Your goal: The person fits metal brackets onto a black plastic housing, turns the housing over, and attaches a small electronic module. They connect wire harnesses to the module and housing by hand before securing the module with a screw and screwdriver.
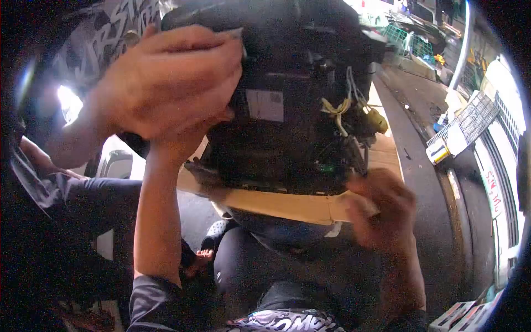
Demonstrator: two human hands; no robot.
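Note:
A large black machine housing stands before me, with a pale label, loose wires and a yellowish connector at its right side. A small green circuit board shows low in it. My left hand is at the housing's left side, mostly hidden behind another person's blurred hand. My right hand is curled at the housing's lower right corner, below a dark slim piece; motion blurs it and I cannot make out what it grips.
A light wooden edge runs under the housing's front. The other person sits close at left, with a knee near my arm. At right, past the dark floor, lie a metal grille and a white panel.

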